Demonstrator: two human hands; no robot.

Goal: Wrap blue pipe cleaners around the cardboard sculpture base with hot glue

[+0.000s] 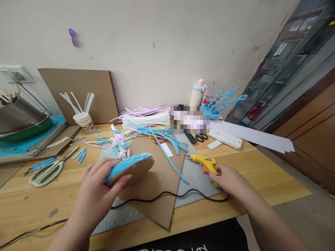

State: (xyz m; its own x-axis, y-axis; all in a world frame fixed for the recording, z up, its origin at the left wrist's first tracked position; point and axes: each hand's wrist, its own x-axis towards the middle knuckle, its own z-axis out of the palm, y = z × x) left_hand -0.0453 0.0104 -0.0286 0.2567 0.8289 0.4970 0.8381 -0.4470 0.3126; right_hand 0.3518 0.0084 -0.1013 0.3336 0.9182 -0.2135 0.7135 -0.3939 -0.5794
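My left hand [102, 183] grips a round cardboard disc [138, 170] tilted above the table, thumb on its brown underside and fingers over the top. Blue pipe cleaners [131, 163] wrap its edge. White, lilac and blue flowers [119, 143] rise just behind the disc; whether they are attached to it I cannot tell. In my right hand [226, 177] is a yellow glue gun [205, 162], its nozzle pointing left over the grey cutting mat [195, 184]. A black cord [167, 192] runs across the mat below. Under the disc lies a flat cardboard sheet [157, 202].
Bundled white pipe cleaners [146, 120] and loose blue ones [170, 139] lie at the back. Green-handled scissors [49, 172] rest at left, near a paper cup [84, 120] and a metal pot [21, 113]. A bottle [196, 96] stands by the wall; white paper strips [253, 134] extend right.
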